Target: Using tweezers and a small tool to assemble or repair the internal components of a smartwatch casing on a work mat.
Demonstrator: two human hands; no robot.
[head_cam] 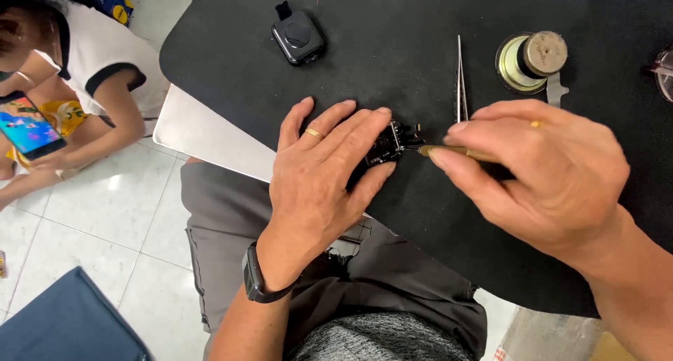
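1. Tweezers (460,80) are lying just above the right hand (540,172); a round metal part (534,61) is sitting near them, and a black square device (298,37) is resting farther up the black table (420,24).
2. Another person (77,73) is sitting on the floor with a phone (26,131).
3. The left hand (322,172) is lying palm-down, its fingers pressing on a small black component (387,147) at the table's middle.
4. The right hand is pinching a thin brass-coloured tool (456,151), its tip seemingly touching that component.
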